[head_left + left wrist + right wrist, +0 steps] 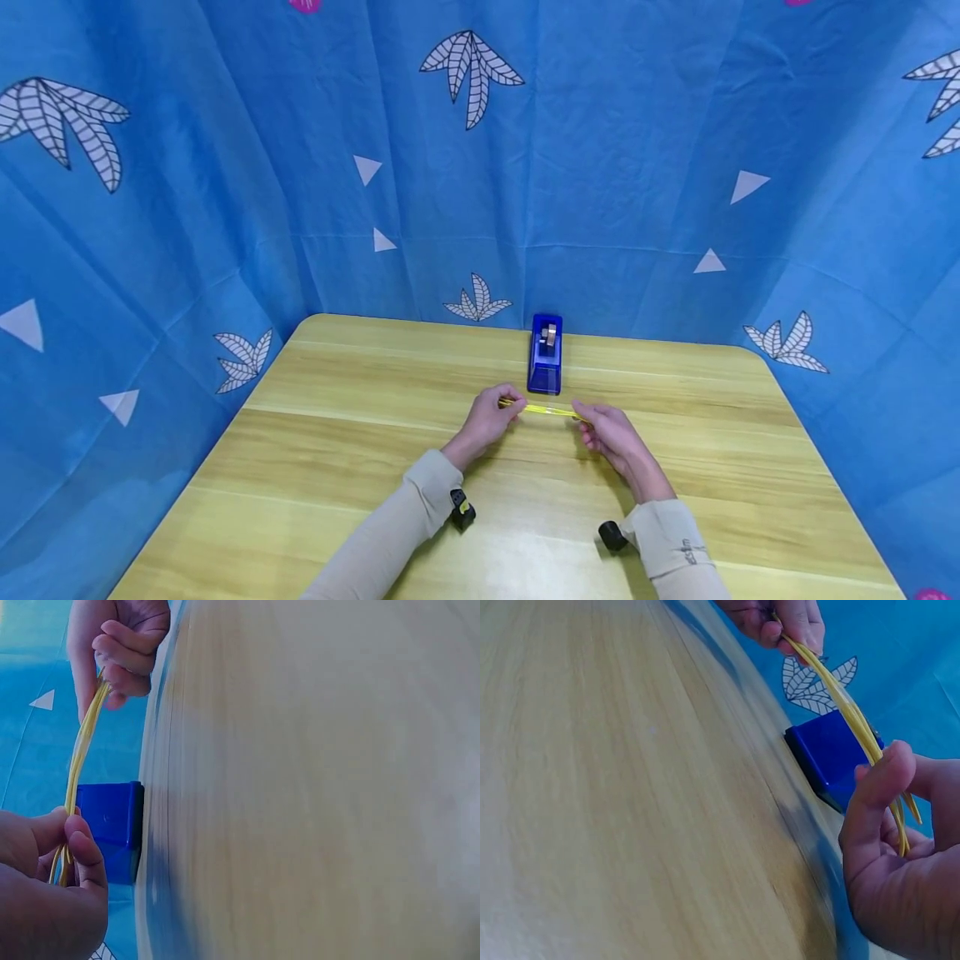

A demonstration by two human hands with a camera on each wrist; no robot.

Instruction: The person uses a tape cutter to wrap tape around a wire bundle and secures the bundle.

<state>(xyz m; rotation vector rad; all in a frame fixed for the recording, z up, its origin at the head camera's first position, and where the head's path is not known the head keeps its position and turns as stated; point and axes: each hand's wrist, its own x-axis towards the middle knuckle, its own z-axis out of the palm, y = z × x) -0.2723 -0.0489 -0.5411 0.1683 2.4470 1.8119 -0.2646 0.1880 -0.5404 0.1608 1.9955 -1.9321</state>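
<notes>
A thin bundle of yellow strands (550, 410) is stretched level between the two hands, just above the table. My left hand (491, 417) pinches one end between thumb and fingers; in the left wrist view, strand ends or loops show below that pinch. At the other end my right hand (611, 433) pinches the bundle with its thumb and curled fingers. A shiny, clear-looking patch, perhaps tape, lies along the middle of the bundle (847, 705) in the right wrist view. Just beyond the hands stands a blue tape dispenser (545, 367) with a small roll in it.
The wooden table (360, 450) has rounded far corners. Blue patterned cloth (622, 167) hangs behind it and along both sides. The tape dispenser sits near the table's back edge. A small black camera (462, 510) is worn on the left wrist, another camera (612, 536) on the right.
</notes>
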